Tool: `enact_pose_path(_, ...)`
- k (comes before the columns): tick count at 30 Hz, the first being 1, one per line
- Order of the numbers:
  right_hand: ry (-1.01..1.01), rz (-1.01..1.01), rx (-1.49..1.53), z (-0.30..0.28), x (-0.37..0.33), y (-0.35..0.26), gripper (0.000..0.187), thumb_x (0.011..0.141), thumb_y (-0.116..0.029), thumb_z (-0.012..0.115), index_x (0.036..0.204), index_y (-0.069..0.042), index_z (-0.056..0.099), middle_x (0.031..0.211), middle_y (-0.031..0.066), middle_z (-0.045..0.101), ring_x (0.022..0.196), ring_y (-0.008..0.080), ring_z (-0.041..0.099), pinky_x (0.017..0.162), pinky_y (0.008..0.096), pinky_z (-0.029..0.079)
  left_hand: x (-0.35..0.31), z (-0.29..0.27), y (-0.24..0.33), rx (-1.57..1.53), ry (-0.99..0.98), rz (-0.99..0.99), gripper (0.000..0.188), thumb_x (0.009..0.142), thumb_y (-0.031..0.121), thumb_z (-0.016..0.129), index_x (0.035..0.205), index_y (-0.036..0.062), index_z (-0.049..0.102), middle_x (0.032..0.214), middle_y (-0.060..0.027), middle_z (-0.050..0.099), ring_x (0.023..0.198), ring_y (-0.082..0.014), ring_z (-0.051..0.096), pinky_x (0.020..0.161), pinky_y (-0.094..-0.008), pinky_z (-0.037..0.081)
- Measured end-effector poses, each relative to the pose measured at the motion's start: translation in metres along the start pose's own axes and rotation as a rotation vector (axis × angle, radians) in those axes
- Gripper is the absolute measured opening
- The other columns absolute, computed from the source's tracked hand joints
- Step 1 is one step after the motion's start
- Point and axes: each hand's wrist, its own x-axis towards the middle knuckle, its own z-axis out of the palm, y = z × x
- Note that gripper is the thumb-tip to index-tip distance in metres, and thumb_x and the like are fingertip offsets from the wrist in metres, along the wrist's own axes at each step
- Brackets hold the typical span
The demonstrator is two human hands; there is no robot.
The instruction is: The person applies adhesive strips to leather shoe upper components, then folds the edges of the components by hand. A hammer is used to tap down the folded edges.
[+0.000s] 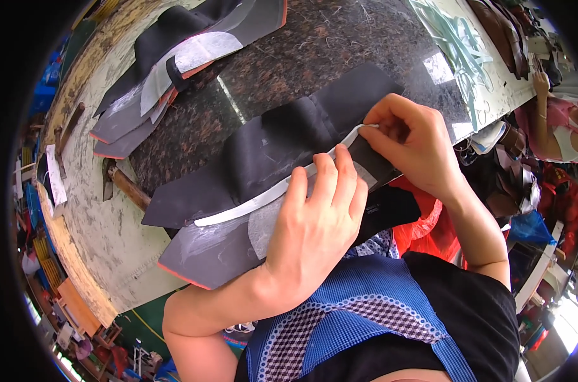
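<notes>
A dark grey leather-like piece (289,130) lies in front of me, bulging in the middle, with an orange-edged lower layer (206,251). Along the seam between the two layers runs a narrow white strip (254,202). My right hand (419,143) pinches the strip's far right end between thumb and forefinger, slightly raised. With fingers spread, my left hand (321,219) rests on the piece, fingertips pressing along the strip's middle. A pale backing patch (262,226) shows beside the left hand; the palm hides part of the lower layer.
Similar dark pieces (174,60) are piled at the far left of the speckled stone slab (340,38). A wooden-handled hammer (126,184) lies to the left. Pale green strips (458,48) hang at the far right. Another person (559,121) sits at right.
</notes>
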Motion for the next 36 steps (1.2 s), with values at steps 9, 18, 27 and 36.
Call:
enact_pose_path(9,0.088,-0.177,0.072,-0.015,-0.019,0.027,0.016,0.091,-0.002,0.076,0.108,-0.001,0.076,0.087,0.0063,0.065,0.071,0.0134,0.063,0.065,0.0292,0.051,0.019,0.002,-0.002,-0.051,-0.103,-0.024,0.087,0.075,0.040,0.089,0.144,-0.0043,0.059,0.126,-0.0077,0.059,0.108,-0.0228,0.057,0.086,-0.0362,0.048)
enact_pose_path(18,0.261,-0.606,-0.243,0.004,-0.025,0.044,0.047,0.076,0.000,0.082,0.122,-0.002,0.075,0.089,0.0075,0.059,0.074,0.0238,0.060,0.062,0.0365,0.053,0.036,-0.007,-0.010,-0.189,-0.162,-0.021,0.092,0.074,0.038,0.091,0.147,-0.0041,0.053,0.117,-0.0075,0.056,0.100,-0.0212,0.056,0.080,-0.0346,0.046)
enact_pose_path(27,0.234,-0.599,-0.397,0.010,-0.022,0.031,0.048,0.078,-0.006,0.081,0.125,-0.002,0.072,0.093,0.0063,0.055,0.078,0.0218,0.061,0.064,0.0336,0.055,0.043,0.004,-0.068,-0.266,0.054,-0.218,0.074,0.085,0.048,0.083,0.143,0.0074,0.060,0.131,-0.0186,0.059,0.119,-0.0365,0.059,0.101,-0.0479,0.048)
enact_pose_path(36,0.184,-0.559,-0.365,0.002,-0.027,0.036,0.021,0.080,-0.003,0.074,0.101,0.000,0.074,0.103,0.0148,0.067,0.088,0.0311,0.070,0.072,0.0385,0.059,0.017,-0.012,-0.025,-0.374,0.169,-0.033,0.017,0.081,0.005,0.073,0.079,0.0125,0.058,0.097,-0.0041,0.066,0.092,-0.0227,0.067,0.074,-0.0382,0.048)
